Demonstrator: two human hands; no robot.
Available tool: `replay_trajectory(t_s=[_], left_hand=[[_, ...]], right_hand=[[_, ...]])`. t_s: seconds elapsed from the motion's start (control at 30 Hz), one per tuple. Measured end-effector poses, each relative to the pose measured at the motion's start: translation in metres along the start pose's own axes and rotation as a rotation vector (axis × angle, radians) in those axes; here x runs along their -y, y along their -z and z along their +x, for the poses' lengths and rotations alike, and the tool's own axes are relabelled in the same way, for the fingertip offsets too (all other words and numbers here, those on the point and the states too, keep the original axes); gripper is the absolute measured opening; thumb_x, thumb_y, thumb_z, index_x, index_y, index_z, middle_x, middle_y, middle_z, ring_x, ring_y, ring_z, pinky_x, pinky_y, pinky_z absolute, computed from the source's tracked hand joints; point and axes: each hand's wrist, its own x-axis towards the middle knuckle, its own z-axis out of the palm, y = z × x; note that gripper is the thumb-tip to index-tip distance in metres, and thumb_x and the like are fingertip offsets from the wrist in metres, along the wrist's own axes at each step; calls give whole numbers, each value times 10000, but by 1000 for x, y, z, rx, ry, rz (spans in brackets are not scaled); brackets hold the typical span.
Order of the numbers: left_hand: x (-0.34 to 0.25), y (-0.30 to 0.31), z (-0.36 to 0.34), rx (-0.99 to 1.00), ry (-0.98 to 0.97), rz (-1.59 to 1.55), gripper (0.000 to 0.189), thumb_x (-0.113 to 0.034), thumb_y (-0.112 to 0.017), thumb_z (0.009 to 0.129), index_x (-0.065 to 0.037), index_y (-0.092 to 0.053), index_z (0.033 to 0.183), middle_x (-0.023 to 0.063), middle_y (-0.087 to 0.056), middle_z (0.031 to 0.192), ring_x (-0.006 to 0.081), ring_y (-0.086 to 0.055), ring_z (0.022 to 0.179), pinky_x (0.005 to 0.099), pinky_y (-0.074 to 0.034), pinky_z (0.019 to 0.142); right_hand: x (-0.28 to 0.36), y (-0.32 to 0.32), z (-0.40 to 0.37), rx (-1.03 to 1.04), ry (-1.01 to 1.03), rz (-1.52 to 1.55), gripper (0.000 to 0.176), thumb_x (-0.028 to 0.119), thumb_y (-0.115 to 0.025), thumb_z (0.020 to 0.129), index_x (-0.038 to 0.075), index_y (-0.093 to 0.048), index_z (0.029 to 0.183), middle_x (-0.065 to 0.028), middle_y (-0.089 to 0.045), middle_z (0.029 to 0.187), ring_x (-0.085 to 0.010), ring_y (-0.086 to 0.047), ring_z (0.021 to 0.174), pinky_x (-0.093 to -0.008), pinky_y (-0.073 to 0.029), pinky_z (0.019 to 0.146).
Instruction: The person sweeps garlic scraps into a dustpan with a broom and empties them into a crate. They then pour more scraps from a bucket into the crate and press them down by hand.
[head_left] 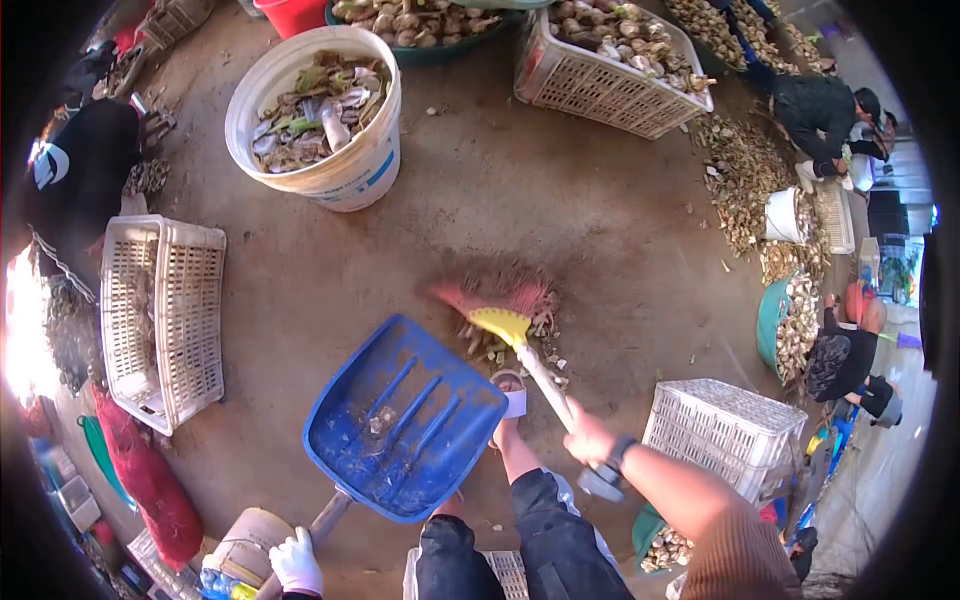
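Note:
My right hand, bare and with a dark band at the wrist, is closed around the pale handle of a broom. Its yellow head carries red bristles, blurred by motion, over a small pile of debris and peelings on the floor. At the lower left, my left hand in a white glove grips the handle of a blue shovel. The shovel's wide scoop lies face up beside the pile, with dirt and a few small scraps in it.
Around the floor stand a white bucket of peelings, a crate of garlic bulbs and a white crate. Another white crate is at the right, near my forearm. People sit beside garlic heaps at the right.

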Motion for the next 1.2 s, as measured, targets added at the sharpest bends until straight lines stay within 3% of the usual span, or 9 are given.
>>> replay_trajectory(t_s=[0.17,0.23,0.33,0.43,0.57,0.73,0.93,1.1,1.2], left_hand=[[6,2,28,-67,9,12,319,-127,-485,826,-129,-503,1144,32,-571,751,178,-587,673,322,-404,662],[9,3,35,-109,13,63,327,-133,-487,824,-136,-504,1150,29,-562,756,183,-582,681,329,-410,680],[12,17,46,-44,33,138,368,-133,-493,824,-164,-489,1190,33,-561,780,187,-580,693,330,-418,663],[9,25,41,-20,24,156,361,-141,-501,823,-166,-492,1183,29,-571,781,185,-589,700,328,-430,653],[5,41,33,-8,-11,65,324,-142,-516,818,-150,-505,1142,8,-588,744,177,-609,681,324,-447,648],[-23,33,20,50,16,36,297,-134,-519,818,-123,-518,1115,23,-607,726,201,-617,652,320,-461,618],[-36,44,6,3,42,-120,307,-120,-509,822,-103,-515,1128,43,-613,732,217,-615,671,328,-467,618],[-22,17,9,-106,18,-165,309,-104,-501,822,-107,-514,1131,51,-608,738,218,-609,665,336,-463,613],[5,-3,17,-144,-5,-135,321,-101,-499,818,-119,-514,1138,59,-599,744,220,-610,670,343,-451,625]], right_hand=[[-42,14,-82,-177,-80,209,796,84,-555,728,205,-168,1413,-243,-609,822,-334,-620,710,-397,-481,668],[-46,34,-78,-250,-129,520,778,-2,-520,775,246,-163,1420,-67,-535,616,-142,-500,451,-291,-420,409],[-76,75,14,-460,5,619,819,-31,-503,783,271,-95,1425,-29,-444,559,-108,-409,382,-273,-341,319],[-77,118,111,-521,-200,690,614,-22,-492,778,205,-302,1316,-56,-455,607,-173,-444,416,-346,-366,358],[-62,57,162,-441,-238,440,632,28,-536,759,129,-243,1310,-149,-552,727,-274,-556,605,-409,-443,528],[-5,-36,63,-155,-254,250,738,-30,-491,746,91,-122,1374,-250,-589,937,-372,-594,859,-438,-471,712],[29,-91,-13,277,-90,5,785,81,-463,788,-7,54,1373,-289,-586,883,-388,-602,774,-446,-460,661],[19,-124,-81,402,154,-28,824,65,-493,734,-77,32,1353,-255,-584,696,-369,-599,664,-415,-456,593],[0,-112,-142,116,323,209,740,97,-513,740,42,-158,1387,-305,-564,919,-419,-574,787,-441,-449,718]])
